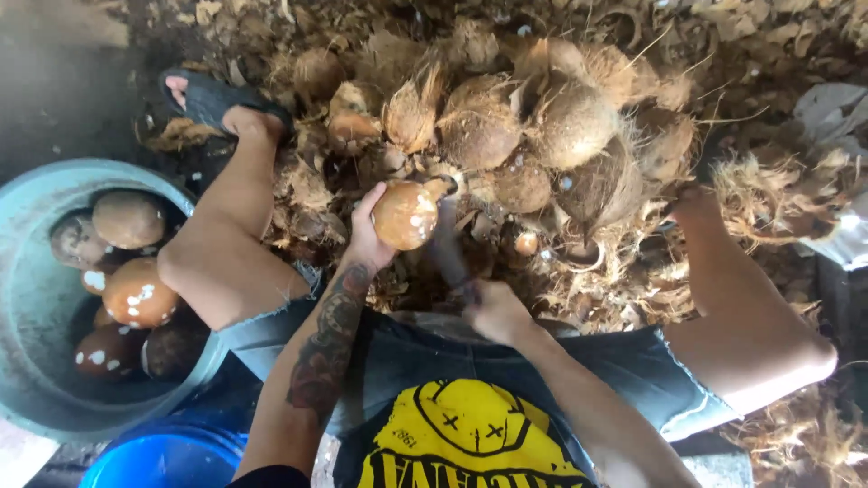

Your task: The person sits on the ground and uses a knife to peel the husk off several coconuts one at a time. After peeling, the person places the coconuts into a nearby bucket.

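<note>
My left hand (366,237) grips a peeled brown coconut (406,214) held up between my knees. My right hand (493,310) is closed around the handle of a blurred blade (447,244), whose edge sits against the right side of the coconut. Both forearms reach forward over my dark shorts. A pile of husked and half-husked coconuts (506,126) lies just beyond the one I hold.
A grey-blue tub (36,298) at left holds several peeled coconuts (136,294). A blue bucket (163,456) stands below it. Husk fibre and shell scraps (768,199) cover the ground around my legs. My left foot wears a dark sandal (212,99).
</note>
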